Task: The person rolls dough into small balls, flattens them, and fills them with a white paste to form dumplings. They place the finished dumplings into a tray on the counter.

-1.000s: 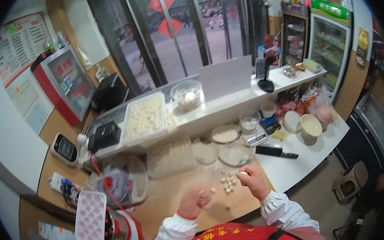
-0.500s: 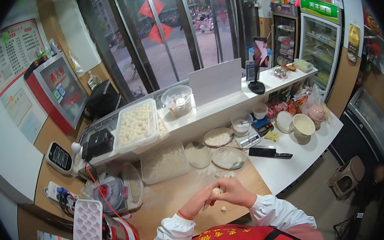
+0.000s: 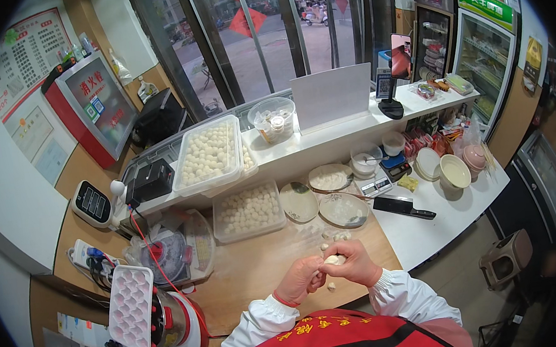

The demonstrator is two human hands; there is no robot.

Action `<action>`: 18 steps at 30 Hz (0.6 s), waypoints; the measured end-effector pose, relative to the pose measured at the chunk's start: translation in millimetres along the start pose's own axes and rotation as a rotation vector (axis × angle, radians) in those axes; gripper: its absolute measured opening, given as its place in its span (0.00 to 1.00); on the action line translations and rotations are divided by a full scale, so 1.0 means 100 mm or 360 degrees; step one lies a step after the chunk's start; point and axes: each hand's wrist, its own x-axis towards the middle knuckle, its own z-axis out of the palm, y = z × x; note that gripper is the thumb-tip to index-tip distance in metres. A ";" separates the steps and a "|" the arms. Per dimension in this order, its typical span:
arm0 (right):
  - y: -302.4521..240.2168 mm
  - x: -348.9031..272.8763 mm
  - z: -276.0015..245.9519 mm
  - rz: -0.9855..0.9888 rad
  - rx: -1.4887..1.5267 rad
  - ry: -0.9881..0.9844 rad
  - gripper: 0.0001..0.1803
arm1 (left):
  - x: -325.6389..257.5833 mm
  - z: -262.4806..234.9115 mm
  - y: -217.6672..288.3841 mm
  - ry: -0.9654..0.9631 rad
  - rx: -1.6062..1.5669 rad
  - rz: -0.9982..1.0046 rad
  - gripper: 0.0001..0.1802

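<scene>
Over the wooden board, my left hand (image 3: 298,281) and my right hand (image 3: 355,264) meet with fingers curled together. Between them shows a pale lump of dough (image 3: 334,260), which both hands grip; the fingertips underneath are hidden. A small loose dough piece (image 3: 331,288) lies on the board (image 3: 249,292) just below my hands. Several more pieces (image 3: 343,236) rest beyond them, near floury plates. One oval plate (image 3: 344,209) and a round plate (image 3: 299,203) stand side by side there. To their left is a plastic tub (image 3: 248,209) of white dough balls.
On the raised ledge sits another tub of white balls (image 3: 209,154), beside a round clear bucket (image 3: 272,120). A cleaver (image 3: 403,207) lies on the white counter at right, near a scale (image 3: 376,187) and bowls (image 3: 455,172). An egg-tray-like mold (image 3: 131,308) tops an appliance at left.
The whole view has shifted, so the counter sits further right and higher in the picture. My hands stay together, and more of the dough lump now shows between them.
</scene>
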 end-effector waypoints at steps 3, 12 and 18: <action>0.20 -0.07 -0.05 0.0191 0.0089 -0.0034 0.09 | 0.01 -0.05 -0.03 -0.0037 0.0044 0.0031 0.15; 2.64 -1.08 -0.67 0.1400 -0.0227 0.0747 0.14 | -0.02 -0.43 0.04 0.0211 -0.0158 0.0495 0.20; 3.43 -1.00 -0.27 0.1126 -0.0632 0.0445 0.22 | 0.14 -0.37 -0.17 0.0290 -0.0207 0.0300 0.28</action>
